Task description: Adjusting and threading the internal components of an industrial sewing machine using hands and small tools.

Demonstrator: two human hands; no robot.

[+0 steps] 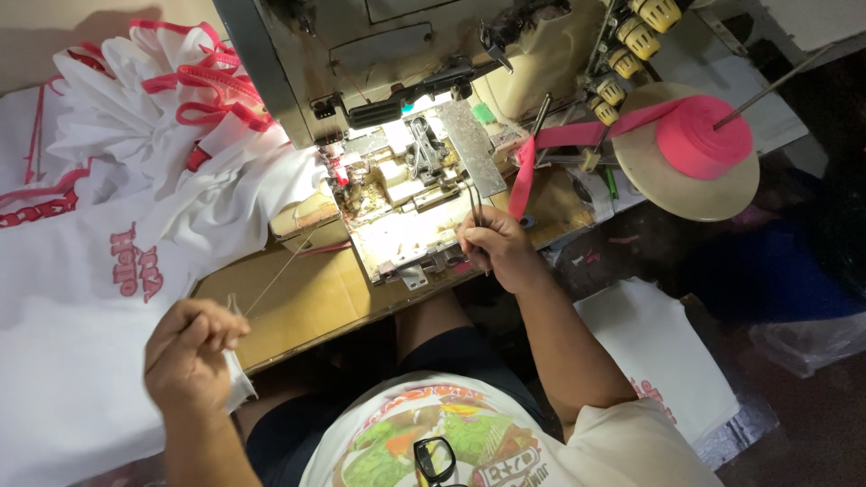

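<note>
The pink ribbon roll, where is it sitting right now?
In the head view, the pink ribbon roll lies at upper right on a round tan disc, just right of the sewing machine, above the right hand.

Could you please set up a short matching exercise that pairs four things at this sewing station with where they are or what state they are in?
Things:
1. left hand
2. right hand
3. pink tape roll
4. white garments

Places or states:
A. sits on a round tan disc right of the machine
B. piled on the table left of the machine
C. holds thin tweezers at the machine bed
D. pinches a thread pulled taut from the machine

Pairs: 1-D, 2-C, 3-A, 4-B
</note>
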